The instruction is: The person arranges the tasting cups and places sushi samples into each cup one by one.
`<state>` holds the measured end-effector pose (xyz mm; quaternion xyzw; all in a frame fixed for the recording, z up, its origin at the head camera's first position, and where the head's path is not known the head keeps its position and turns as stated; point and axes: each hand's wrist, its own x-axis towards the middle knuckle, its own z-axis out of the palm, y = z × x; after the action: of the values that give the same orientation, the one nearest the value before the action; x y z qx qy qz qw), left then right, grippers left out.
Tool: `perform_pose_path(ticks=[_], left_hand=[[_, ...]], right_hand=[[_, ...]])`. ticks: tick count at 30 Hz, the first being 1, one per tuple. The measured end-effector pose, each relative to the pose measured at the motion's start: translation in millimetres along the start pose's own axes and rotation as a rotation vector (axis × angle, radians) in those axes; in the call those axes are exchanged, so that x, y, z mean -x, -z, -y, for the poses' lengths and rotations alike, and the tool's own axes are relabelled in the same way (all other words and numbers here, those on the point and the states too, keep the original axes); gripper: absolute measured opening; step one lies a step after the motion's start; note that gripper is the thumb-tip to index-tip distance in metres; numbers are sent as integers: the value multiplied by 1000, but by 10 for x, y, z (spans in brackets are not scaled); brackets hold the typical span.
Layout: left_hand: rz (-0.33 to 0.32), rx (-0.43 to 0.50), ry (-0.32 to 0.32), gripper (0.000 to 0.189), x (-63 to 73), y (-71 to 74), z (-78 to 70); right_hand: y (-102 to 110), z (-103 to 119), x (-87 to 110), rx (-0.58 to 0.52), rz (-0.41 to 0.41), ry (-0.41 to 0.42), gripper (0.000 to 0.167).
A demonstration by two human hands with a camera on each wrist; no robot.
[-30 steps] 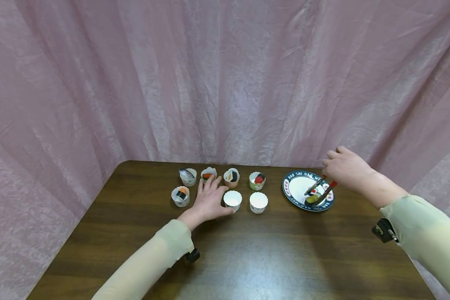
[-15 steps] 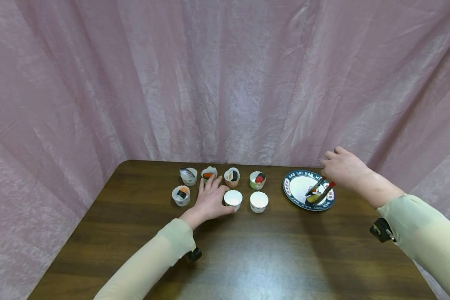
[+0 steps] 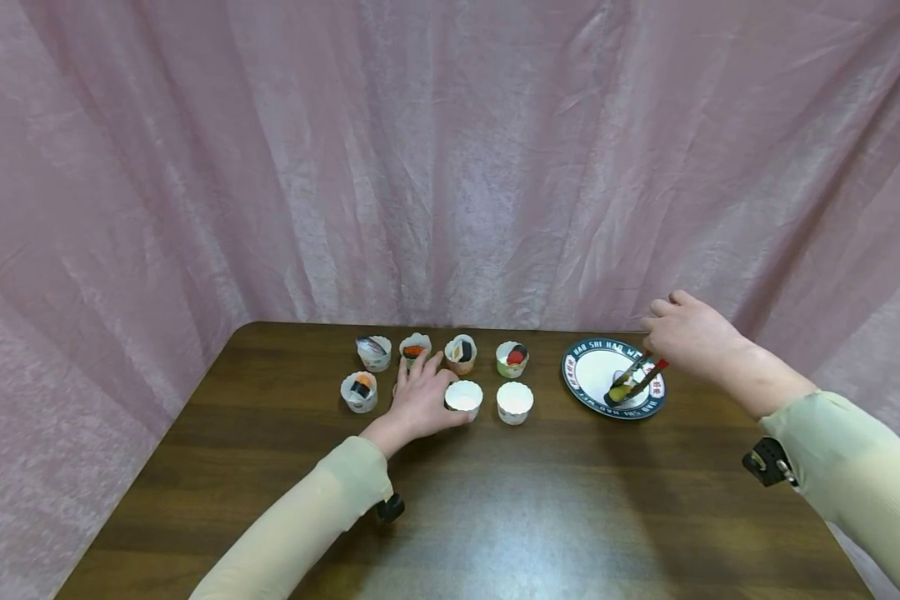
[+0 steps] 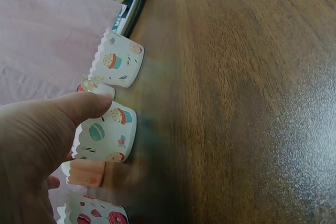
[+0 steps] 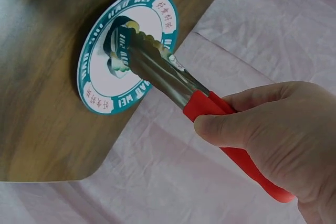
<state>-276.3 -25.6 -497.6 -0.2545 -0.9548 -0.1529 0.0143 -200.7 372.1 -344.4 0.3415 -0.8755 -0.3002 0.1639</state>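
In the head view my left hand spans a white paper cup, fingers behind and thumb at its near side. The left wrist view shows the thumb against the cup's rim. My right hand grips tongs by their red handles. Their metal tips reach down to the round plate, at a sushi piece with a yellow-green top. Part of that piece is hidden by the tongs in the right wrist view. I cannot tell whether it is lifted off the plate.
Another white paper cup stands right of the held one. Several cups with sushi pieces line the back, including one with a red-topped piece. A further filled cup stands left of my hand. A pink curtain hangs behind the table.
The tong tips have drawn closer together around the yellow-green sushi piece, which has shifted slightly. My left hand stays at the cup.
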Motion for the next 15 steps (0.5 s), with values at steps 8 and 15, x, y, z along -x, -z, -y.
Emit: perform_pose_path(ticks=[8,15], left_hand=[[1,7,10,59,6,-4,28],[-9,-6,7,59,-7,-15,33]], right_hand=[[21,-19,-12,8,-11,-10,24],[119,-35,-18,-9,17,-45,23]])
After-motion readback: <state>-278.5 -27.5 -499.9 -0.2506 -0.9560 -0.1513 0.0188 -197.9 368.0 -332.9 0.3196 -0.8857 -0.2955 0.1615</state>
